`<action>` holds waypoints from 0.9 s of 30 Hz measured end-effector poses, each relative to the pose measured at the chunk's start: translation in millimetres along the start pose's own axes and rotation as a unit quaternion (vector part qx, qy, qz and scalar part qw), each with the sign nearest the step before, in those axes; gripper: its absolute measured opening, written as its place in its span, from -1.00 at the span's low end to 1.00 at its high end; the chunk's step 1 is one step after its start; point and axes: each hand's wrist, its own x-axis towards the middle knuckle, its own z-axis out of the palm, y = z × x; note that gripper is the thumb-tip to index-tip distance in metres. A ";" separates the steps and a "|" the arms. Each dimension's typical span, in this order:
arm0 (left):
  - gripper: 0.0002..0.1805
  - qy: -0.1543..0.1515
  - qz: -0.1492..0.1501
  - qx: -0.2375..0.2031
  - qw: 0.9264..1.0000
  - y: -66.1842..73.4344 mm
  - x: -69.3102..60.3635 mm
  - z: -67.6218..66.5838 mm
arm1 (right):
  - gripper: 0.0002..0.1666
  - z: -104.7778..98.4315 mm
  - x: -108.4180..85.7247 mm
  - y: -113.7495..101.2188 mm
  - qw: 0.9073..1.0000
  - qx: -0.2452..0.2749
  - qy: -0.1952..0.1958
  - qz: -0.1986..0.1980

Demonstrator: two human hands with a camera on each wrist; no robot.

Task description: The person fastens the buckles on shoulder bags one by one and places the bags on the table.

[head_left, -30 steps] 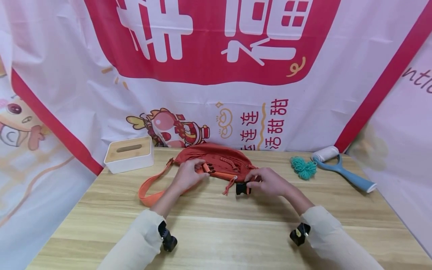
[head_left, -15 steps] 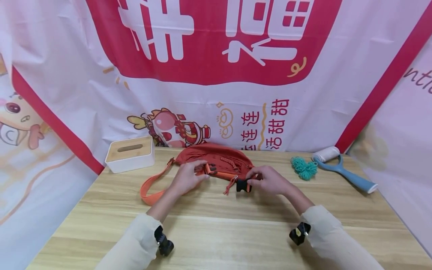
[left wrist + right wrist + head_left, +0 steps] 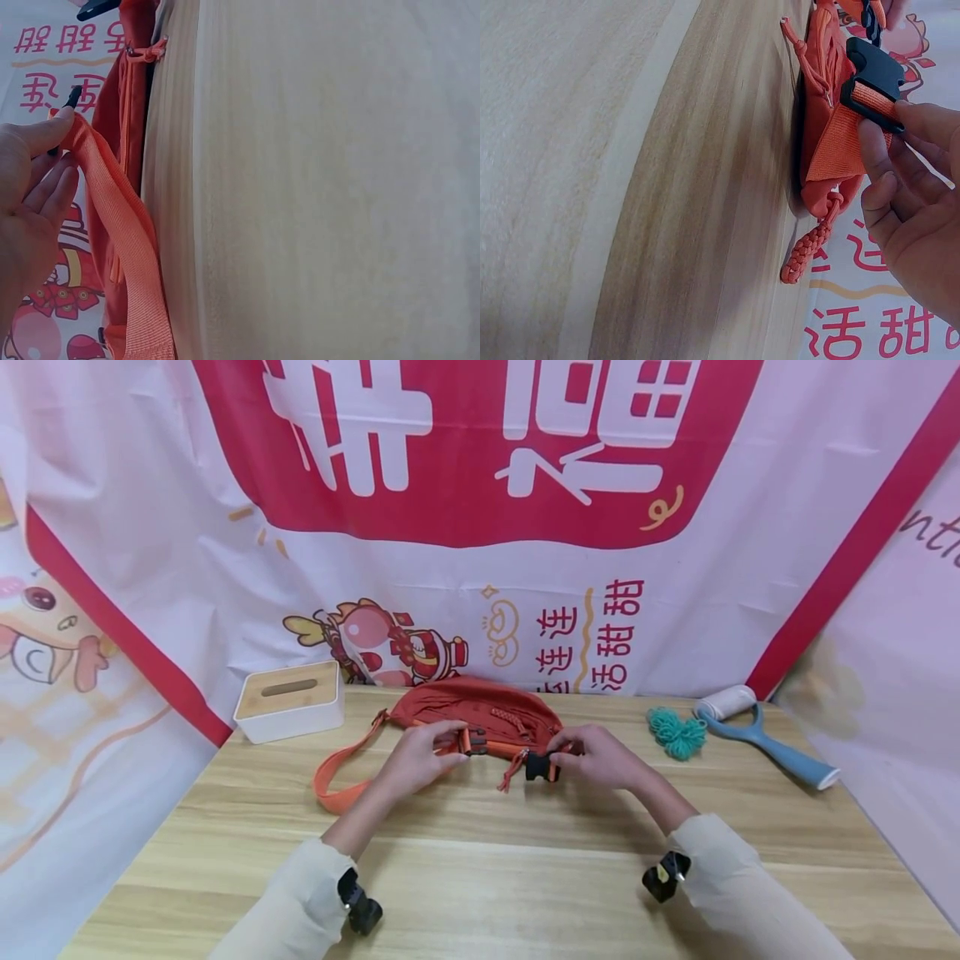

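Observation:
A red waist bag [image 3: 480, 703] lies at the back of the table, its orange strap [image 3: 336, 777] looping out to the left. My left hand [image 3: 414, 757] pinches the strap end at the black pronged buckle half [image 3: 476, 742]. In the left wrist view the orange webbing [image 3: 120, 202] hangs down from the thumb and fingers. My right hand [image 3: 596, 757] pinches the black socket half of the buckle [image 3: 877, 71] by its webbing end, between thumb and fingers. The two buckle halves are apart, with a gap between them in front of the bag.
A white tissue box with a wooden lid [image 3: 288, 703] stands at the back left. To the right lie a teal yarn bundle [image 3: 677, 732], a blue-handled tool [image 3: 780, 752] and a white roll [image 3: 726, 702]. A printed cloth [image 3: 480, 568] hangs behind the table.
My left hand has tilted the pronged buckle half so it points more to the right. My right hand has lifted the socket half slightly. The bag has stayed in place.

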 end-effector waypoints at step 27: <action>-0.45 -0.058 0.081 0.007 0.995 13.0 -10.6 13.0 | -0.85 -1.3 2.7 -2.9 1.000 0.006 -0.006 -0.003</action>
